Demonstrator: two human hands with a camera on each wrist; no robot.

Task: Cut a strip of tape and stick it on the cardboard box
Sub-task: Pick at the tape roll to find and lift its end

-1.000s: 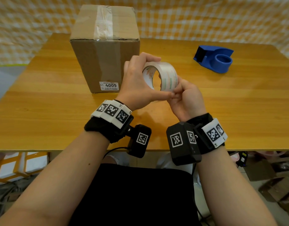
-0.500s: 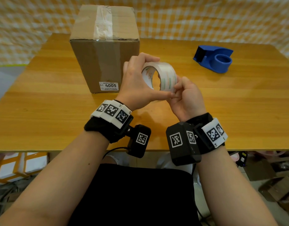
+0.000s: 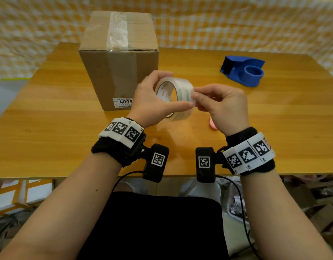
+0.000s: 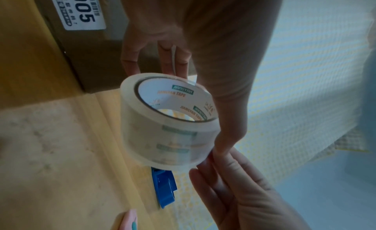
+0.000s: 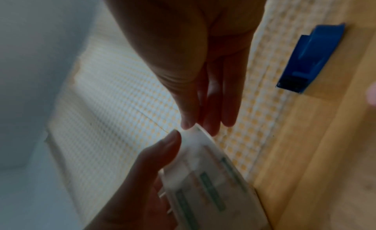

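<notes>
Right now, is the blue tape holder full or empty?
Empty. The blue tape holder sits on the table with a bare hub, and the left hand holds the tape roll away from it.

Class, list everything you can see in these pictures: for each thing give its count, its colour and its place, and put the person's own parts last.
Cardboard box: one, brown, far left of the table, clear tape along its top, white label low on its front.
Tape roll: one, clear, held above the table.
Tape dispenser: one, blue, far right of the table.
Table: one, orange-brown wood.
Cloth: yellow and white checked, behind the table.
Left hand: grips the roll.
Right hand: fingertips pinch at the roll's edge.
Wrist bands: two, black with white markers.
</notes>
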